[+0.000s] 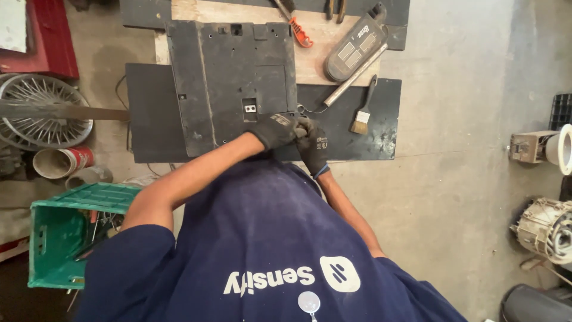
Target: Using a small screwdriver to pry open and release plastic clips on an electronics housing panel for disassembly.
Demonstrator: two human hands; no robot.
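Black gloves cover both hands, and the two hands are pressed close together at the bottom right corner of a big dark grey panel (229,83). The left hand (275,130) is curled shut in a fist, and the right hand (311,143) is curled shut too, touching the left one. They seem to pinch something small between them, but it is hidden, so I cannot tell what it is. The panel lies flat on black mats (351,128) over a wooden board (322,50). A little square cutout (250,110) with two small holes sits in the panel just above the hands. Just to the right of the hands lies a long metal rod (353,76) with a thin wire loop at its near end. Beside it lies a small paintbrush (362,114) with pale bristles. Farther up sits a dark grey box-shaped tool (356,46), and near it is a tool with an orange handle (300,31). Far to the left, on the floor, is a green plastic crate (62,232) with tools inside. Above the crate is a silver wire wheel (44,110). Well off to the right is a round metal motor part (545,229).
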